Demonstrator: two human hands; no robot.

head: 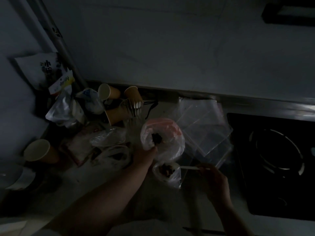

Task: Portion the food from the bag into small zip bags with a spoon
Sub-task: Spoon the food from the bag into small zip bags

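The scene is very dark. A large translucent bag (167,143) with a pink tint stands on the counter, its mouth open on dark food (156,137). My left hand (144,155) grips that bag at its near edge. Just in front of it sits a small zip bag (170,176) with brown food inside. My right hand (213,176) holds a white spoon (189,167) by the handle, its bowl end pointing at the small bag's mouth. Several empty clear zip bags (204,123) lie flat behind and to the right.
A black stove top (276,160) with a burner ring fills the right side. Paper cups (109,91) lean at the back wall, another paper cup (40,151) lies at the left. Crumpled plastic bags and packets (68,108) clutter the left counter.
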